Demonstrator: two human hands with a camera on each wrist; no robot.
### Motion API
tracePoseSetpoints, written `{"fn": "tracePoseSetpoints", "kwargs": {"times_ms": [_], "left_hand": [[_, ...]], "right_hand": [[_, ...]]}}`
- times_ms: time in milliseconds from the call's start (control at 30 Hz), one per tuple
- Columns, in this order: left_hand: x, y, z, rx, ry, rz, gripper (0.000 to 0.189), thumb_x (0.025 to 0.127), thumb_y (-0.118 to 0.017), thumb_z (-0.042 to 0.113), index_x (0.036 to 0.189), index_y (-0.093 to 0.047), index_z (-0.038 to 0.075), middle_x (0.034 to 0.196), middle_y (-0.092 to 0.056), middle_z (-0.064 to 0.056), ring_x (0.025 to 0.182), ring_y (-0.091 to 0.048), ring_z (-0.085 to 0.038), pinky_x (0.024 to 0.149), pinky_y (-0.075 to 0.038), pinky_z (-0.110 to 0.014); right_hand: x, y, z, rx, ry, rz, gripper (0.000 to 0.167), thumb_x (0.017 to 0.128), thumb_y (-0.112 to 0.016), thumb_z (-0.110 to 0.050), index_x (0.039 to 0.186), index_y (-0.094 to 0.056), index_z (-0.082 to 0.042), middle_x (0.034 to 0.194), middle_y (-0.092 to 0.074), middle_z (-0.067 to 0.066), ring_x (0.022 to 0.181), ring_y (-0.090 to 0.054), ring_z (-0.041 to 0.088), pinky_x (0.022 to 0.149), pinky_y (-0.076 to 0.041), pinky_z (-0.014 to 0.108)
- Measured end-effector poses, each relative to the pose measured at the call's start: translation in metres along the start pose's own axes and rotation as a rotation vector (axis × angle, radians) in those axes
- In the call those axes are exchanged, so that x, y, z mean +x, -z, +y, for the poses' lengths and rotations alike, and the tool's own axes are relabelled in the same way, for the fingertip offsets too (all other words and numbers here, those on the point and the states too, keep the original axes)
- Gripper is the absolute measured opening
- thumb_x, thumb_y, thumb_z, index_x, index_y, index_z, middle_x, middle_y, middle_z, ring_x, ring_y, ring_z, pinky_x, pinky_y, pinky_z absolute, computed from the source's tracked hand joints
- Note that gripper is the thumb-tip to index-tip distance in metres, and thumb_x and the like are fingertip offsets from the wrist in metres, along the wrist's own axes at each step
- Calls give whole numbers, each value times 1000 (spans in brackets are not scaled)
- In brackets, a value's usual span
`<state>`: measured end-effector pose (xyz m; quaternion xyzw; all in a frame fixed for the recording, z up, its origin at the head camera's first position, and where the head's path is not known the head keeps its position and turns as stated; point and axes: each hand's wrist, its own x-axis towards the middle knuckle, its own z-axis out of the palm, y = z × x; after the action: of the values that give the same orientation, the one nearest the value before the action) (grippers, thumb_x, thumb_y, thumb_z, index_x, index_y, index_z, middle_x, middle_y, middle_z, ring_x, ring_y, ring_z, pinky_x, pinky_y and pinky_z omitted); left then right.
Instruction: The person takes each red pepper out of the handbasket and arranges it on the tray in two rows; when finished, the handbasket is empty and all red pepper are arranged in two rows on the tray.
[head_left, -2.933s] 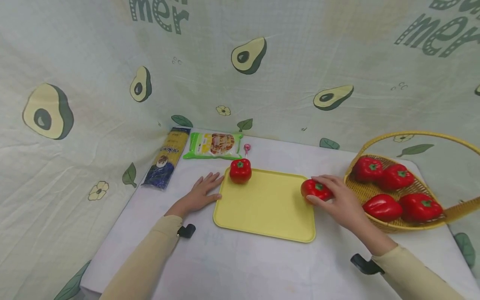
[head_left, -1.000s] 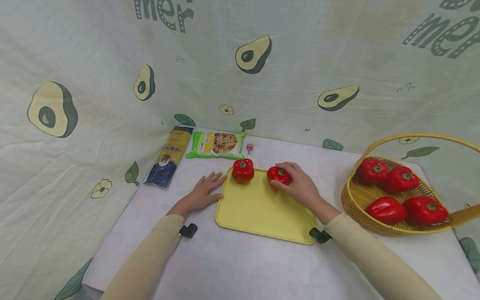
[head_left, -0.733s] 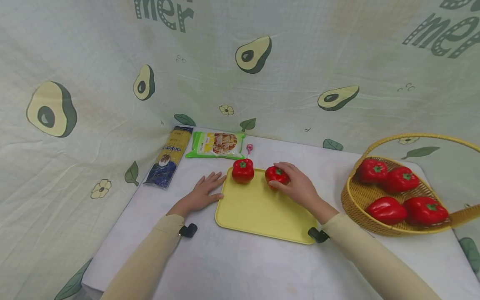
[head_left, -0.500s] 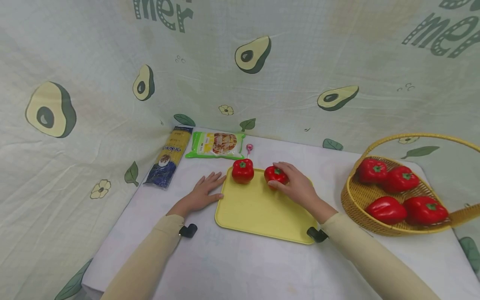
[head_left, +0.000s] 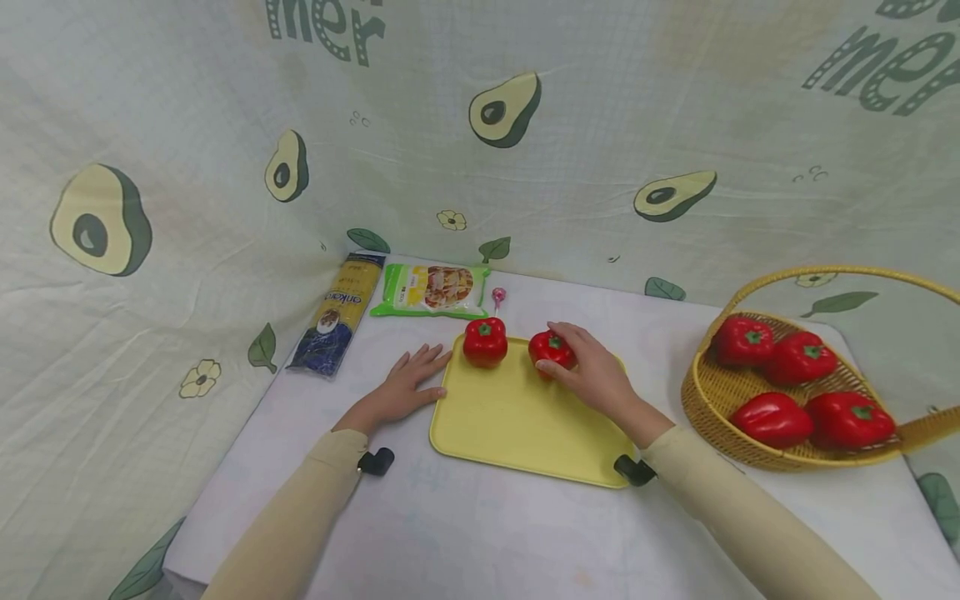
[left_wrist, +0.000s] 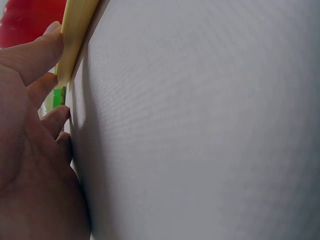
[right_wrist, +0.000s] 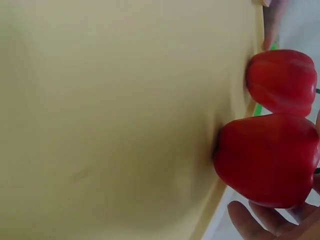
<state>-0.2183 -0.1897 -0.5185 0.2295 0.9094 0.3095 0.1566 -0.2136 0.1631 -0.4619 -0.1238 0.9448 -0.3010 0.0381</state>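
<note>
My right hand [head_left: 597, 372] holds a red bell pepper [head_left: 550, 351] between thumb and fingers, at the far side of the yellow tray [head_left: 525, 425]. In the right wrist view, that bell pepper [right_wrist: 270, 160] touches or nearly touches the tray surface, its stem turned toward the palm. A second red bell pepper [head_left: 485, 342] stands upright in the tray's far left corner, a short gap to the left of the held one. My left hand [head_left: 401, 390] lies flat with fingers spread beside the tray, its fingertips touching the left rim.
On the right stands a wicker basket [head_left: 705, 417] with a tall handle and several red bell peppers [head_left: 772, 419] inside. Behind the tray lie a green food packet [head_left: 437, 290] and a pink lollipop [head_left: 498, 295]. A blue and gold packet [head_left: 335, 317] lies at the back left.
My right hand has carried the bell pepper left from the tray's right edge toward the other pepper. In the last half second it has barely moved. My left hand stays in place.
</note>
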Motion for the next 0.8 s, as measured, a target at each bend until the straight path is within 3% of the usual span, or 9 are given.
{"fn": "tracePoseSetpoints", "kwargs": {"times_ms": [800], "left_hand": [[-2, 1, 2, -9, -7, 3, 73, 102, -61, 40, 162, -27, 19, 170, -15, -9, 157, -2, -31, 125, 5, -53]], "right_hand": [[-8, 3, 1, -8, -1, 44, 81, 91, -76, -45, 157, -38, -16, 157, -40, 16, 142, -39, 39, 103, -49, 58]]}}
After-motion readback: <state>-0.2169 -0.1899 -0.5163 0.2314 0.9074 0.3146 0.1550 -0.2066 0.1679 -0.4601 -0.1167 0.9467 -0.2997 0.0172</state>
